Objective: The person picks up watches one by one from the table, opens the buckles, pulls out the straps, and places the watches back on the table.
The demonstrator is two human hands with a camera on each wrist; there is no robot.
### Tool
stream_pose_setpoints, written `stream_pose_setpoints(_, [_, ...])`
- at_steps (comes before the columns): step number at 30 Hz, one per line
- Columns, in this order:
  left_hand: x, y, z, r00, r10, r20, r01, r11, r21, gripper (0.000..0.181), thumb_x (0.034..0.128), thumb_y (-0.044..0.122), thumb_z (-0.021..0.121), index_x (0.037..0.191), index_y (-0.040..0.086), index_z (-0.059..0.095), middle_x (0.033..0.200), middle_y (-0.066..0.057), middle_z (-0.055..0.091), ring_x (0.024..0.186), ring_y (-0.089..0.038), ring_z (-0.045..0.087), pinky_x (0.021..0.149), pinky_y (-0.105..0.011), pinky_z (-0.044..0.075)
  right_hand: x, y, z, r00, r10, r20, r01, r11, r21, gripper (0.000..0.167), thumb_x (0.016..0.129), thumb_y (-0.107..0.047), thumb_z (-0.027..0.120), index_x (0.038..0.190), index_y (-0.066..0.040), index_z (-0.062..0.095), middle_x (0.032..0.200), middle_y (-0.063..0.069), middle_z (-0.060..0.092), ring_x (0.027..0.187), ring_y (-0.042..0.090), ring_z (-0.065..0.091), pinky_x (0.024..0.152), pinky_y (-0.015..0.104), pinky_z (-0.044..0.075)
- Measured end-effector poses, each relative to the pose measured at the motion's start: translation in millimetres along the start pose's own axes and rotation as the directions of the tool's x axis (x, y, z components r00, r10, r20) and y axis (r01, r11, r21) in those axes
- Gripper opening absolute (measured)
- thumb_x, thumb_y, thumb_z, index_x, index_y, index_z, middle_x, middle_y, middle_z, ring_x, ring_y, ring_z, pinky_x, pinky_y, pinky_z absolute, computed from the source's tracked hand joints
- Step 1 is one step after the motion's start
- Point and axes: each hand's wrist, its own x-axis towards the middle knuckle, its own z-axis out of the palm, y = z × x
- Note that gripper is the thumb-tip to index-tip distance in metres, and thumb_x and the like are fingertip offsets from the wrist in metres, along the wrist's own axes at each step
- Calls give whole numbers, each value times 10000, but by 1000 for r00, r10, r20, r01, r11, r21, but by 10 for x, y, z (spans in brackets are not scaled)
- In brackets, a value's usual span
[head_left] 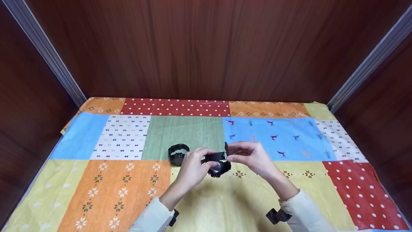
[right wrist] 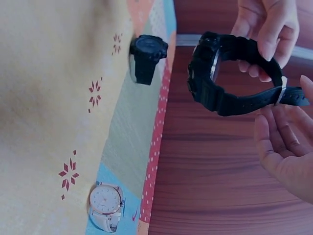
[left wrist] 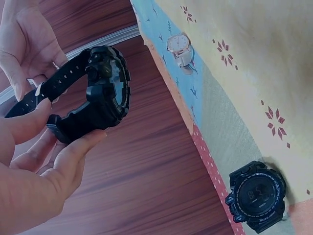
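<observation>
A black sport watch (head_left: 216,170) (left wrist: 103,95) (right wrist: 203,81) is held up between both hands, its strap forming a loop. The left hand (head_left: 193,167) (left wrist: 41,181) (right wrist: 274,29) grips one side of the strap between thumb and fingers. At the strap's tail end, the right hand (head_left: 254,158) (left wrist: 32,41) (right wrist: 288,147) pinches with thumb and fingers. The strap tail passes through the metal buckle (right wrist: 282,90). To the left on the cloth lies a second black watch (head_left: 177,158) (left wrist: 257,196) (right wrist: 148,49).
A pale-strapped watch with a white dial (left wrist: 179,45) (right wrist: 105,198) lies on a blue patch of the cloth; the head view does not show it clearly. The patchwork cloth (head_left: 119,193) covers the table, with brown wood panels (head_left: 193,48) behind and at both sides.
</observation>
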Motion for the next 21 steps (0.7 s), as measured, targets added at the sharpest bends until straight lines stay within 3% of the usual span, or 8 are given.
stream_pose_setpoints(6, [7,-13,3,1000,-1,6,1,1000,-6,198,741,40,721,936,44,687,905,-41,664,880,-190,609,793,-356,462,9,52,-12,999,-1,54,5,997,-79,338,766,-57,722,1056,86,625,964,209,632,868,282,629,754,296,518])
stream_pose_setpoints(10, [10,-12,3,1000,-9,16,9,1000,-11,196,742,28,714,935,40,683,907,-41,663,889,-190,606,803,-358,459,8,84,-24,997,13,76,-2,990,-141,327,763,-76,729,1048,57,641,943,157,641,868,284,618,760,308,516])
stream_pose_setpoints(16, [8,-13,-2,999,-20,30,20,1000,-5,195,743,19,703,934,36,672,910,-48,658,901,-200,602,810,-374,446,-4,136,-7,993,40,114,-22,988,-155,345,760,-74,730,1069,47,636,928,149,644,857,260,621,740,271,518])
stream_pose_setpoints(21, [9,-17,0,998,-29,48,29,999,-13,196,745,23,702,936,38,663,907,-44,651,900,-204,594,812,-379,440,-7,157,21,993,0,118,21,984,-175,312,755,-67,731,1037,41,654,931,136,631,862,246,608,742,291,520])
